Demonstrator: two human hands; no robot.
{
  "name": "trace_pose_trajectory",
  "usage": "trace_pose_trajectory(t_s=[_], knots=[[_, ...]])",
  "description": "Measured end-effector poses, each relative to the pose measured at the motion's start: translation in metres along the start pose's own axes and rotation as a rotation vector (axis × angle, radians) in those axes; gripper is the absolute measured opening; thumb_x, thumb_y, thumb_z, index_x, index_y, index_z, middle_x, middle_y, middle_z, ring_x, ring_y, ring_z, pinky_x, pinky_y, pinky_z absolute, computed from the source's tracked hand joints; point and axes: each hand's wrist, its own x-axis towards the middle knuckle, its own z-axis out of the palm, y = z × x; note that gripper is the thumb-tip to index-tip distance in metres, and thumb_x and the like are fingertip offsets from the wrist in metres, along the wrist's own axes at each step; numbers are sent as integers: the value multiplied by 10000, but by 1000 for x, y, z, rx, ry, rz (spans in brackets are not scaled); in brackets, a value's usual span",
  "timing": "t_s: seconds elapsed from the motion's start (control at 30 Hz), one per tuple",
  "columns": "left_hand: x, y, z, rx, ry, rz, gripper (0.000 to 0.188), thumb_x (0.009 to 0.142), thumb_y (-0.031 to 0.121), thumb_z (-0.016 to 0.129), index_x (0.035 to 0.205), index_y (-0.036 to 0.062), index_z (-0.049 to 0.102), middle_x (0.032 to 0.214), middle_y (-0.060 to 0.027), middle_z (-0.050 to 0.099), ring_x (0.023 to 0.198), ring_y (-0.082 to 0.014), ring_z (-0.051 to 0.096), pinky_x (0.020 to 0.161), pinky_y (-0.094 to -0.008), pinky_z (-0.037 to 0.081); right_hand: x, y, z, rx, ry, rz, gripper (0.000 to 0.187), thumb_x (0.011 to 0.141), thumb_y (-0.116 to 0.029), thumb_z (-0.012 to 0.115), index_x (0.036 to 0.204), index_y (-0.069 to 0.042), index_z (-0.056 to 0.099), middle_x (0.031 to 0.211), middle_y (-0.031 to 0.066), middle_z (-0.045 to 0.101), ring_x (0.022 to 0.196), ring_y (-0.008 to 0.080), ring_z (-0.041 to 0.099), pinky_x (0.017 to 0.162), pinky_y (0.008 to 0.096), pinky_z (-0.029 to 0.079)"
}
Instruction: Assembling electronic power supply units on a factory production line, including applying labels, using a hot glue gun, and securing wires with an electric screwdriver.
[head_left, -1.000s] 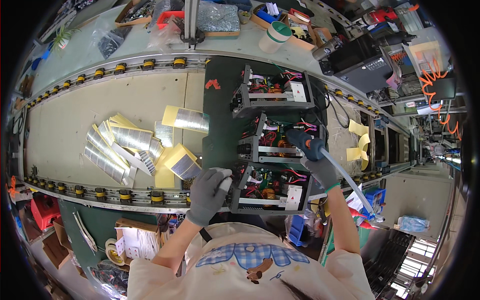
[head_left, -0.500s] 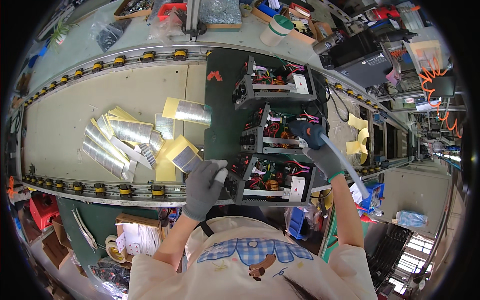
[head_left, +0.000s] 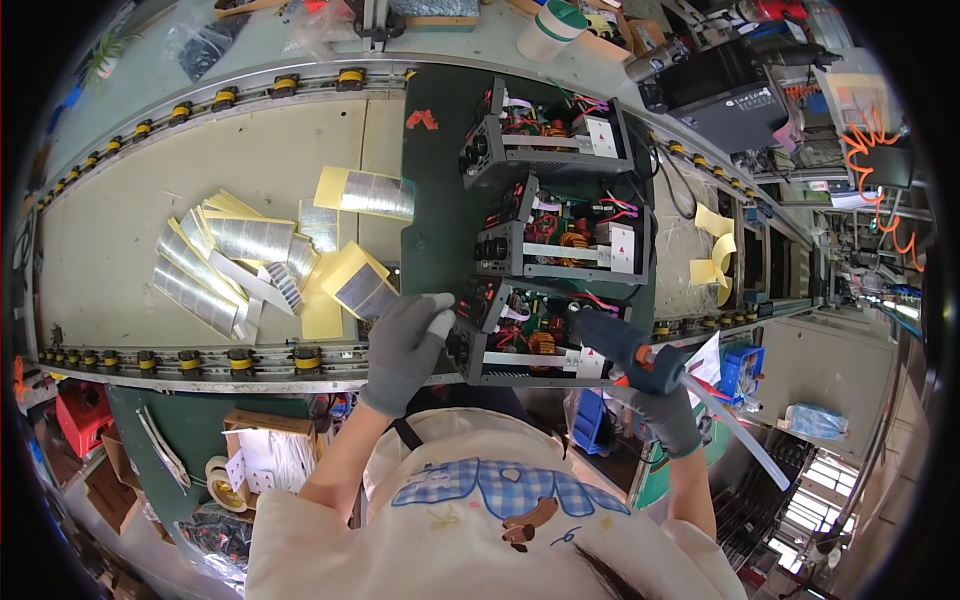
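My right hand, in a grey glove, is closed around the handle of a dark blue glue gun. A long translucent glue stick juts from its back end. Its nozzle points into the nearest open-topped electronic unit, over red wires and a copper coil. At that unit's left front corner is my gloved left hand, fingers stretched out and holding nothing; whether the fingertips touch the panel I cannot tell. Behind stand a middle unit and a far unit, in a row on the dark green board.
Silvery labels on yellow backing lie heaped on the belt left of the board. Yellow paper scraps lie to the right. Rollers line the conveyor's edges. Behind it are a white cup with a green rim and a black box.
My right hand has drawn the glue gun toward me, from the middle unit to the nearest one. My left hand has stayed by the nearest unit's corner. The view has shifted slightly.
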Motion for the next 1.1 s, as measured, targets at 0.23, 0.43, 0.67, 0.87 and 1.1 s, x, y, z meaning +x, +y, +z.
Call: trace_pose_trajectory(t_s=[0.23,0.43,0.67,0.87,1.1], knots=[[-4,10,39,187,-84,347,198,840,139,640,1026,74,659,990,-96,660,953,-285,619,864,-396,484,-12,14,11,206,24,-22,310,718,-178,790,954,-27,658,838,10,636,736,82,579,633,267,470],[-3,16,143,620,-609,504,531,895,307,532,1360,65,447,1317,-143,514,1282,-303,443,1108,-423,298,-25,19,-1,326,105,-91,320,739,-93,762,1030,-15,655,872,12,640,769,94,590,689,258,477],[-3,26,160,862,-839,356,770,913,599,405,1491,103,288,1400,-205,433,1299,-358,421,1156,-464,169,-34,32,4,412,139,-59,373,750,-56,741,1102,-7,627,958,25,651,822,116,609,744,266,485],[17,29,163,904,-929,393,813,887,709,344,1439,112,370,1215,-197,564,1182,-325,518,1150,-459,183,-35,33,4,462,121,-66,400,744,-52,749,1121,0,627,1012,37,646,894,120,598,792,274,479],[22,20,157,859,-826,476,739,877,650,440,1373,102,469,1168,-124,576,1131,-264,546,1155,-427,207,-32,35,6,511,148,-119,266,720,-72,741,973,-34,667,938,3,648,796,84,598,691,250,480]])
